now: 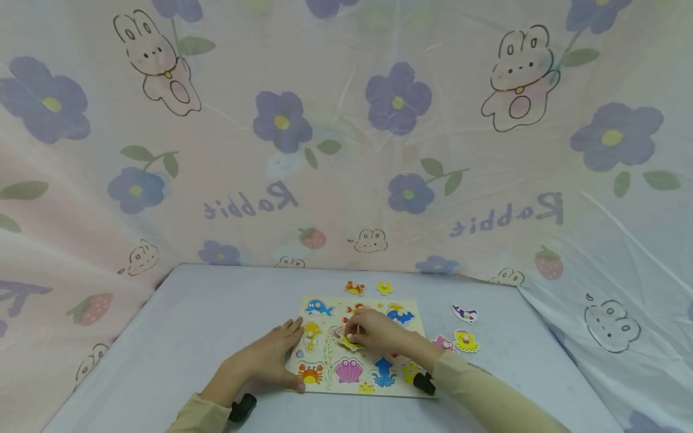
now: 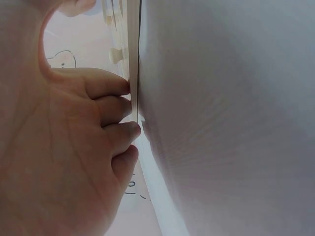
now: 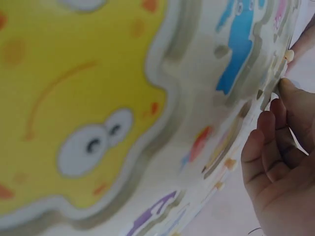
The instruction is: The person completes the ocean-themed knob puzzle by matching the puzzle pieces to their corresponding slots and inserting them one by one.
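A wooden sea-animal puzzle board [image 1: 397, 391] lies on the table. Over its middle, my right hand [image 1: 376, 331] pinches a partly yellow puzzle piece [image 1: 348, 343] between thumb and fingers; the hand covers part of it, so its figure is unclear. At the board's left edge rests my left hand [image 1: 265, 355], thumb by the near corner and fingers spread along the side. In the left wrist view its fingertips [image 2: 129, 129] touch the board's edge. Close to the right wrist camera is a yellow starfish piece [image 3: 93, 132] with a smiling face. A blue squid [image 3: 241, 49] shows beyond it.
Beyond the board lie a crab piece [image 1: 354, 288] and a small yellow starfish piece [image 1: 384, 288]. To the right are a purple-and-white whale-like piece [image 1: 465, 313], a yellow octopus piece [image 1: 466, 341] and a pink piece [image 1: 443, 343]. A patterned curtain [image 1: 335, 150] hangs behind the table [image 1: 216, 300].
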`<state>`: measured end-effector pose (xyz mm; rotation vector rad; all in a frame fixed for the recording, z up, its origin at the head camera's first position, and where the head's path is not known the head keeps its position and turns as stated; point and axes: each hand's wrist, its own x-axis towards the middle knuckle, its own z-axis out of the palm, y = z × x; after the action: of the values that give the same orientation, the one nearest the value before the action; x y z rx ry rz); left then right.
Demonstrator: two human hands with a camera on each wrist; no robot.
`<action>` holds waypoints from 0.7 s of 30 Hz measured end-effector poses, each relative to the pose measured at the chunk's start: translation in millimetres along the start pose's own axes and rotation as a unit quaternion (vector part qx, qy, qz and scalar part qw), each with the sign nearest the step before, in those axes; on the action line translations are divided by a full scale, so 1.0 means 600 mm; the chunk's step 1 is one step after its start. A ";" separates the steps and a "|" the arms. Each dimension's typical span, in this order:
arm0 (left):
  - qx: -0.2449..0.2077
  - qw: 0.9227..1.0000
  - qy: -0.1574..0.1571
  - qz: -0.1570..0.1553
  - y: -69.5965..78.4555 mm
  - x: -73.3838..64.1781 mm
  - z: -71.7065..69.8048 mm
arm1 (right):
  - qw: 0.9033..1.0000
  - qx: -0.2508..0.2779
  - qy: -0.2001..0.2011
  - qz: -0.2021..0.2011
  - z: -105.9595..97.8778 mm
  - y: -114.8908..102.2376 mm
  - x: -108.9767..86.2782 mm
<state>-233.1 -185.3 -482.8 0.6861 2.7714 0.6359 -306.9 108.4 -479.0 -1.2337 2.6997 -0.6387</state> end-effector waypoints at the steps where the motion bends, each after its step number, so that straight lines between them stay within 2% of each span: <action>1: 0.000 1.000 0.000 -0.001 -0.001 0.000 0.000 | 1.000 0.001 -0.002 0.002 0.001 -0.001 0.002; 8: -0.001 1.000 0.000 -0.008 -0.001 0.003 0.002 | 1.000 0.006 -0.013 0.017 0.009 -0.006 0.013; 14: -0.001 1.000 -0.001 -0.005 -0.001 0.001 0.002 | 0.999 0.005 -0.021 0.049 0.017 -0.012 0.020; 21: -0.002 1.000 0.000 -0.004 0.000 0.000 0.002 | 0.999 0.001 -0.022 0.044 0.017 -0.015 0.020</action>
<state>-232.7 -184.6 -483.9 0.6746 2.7708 0.6403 -306.2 90.9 -483.4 -1.1088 2.6988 -0.5953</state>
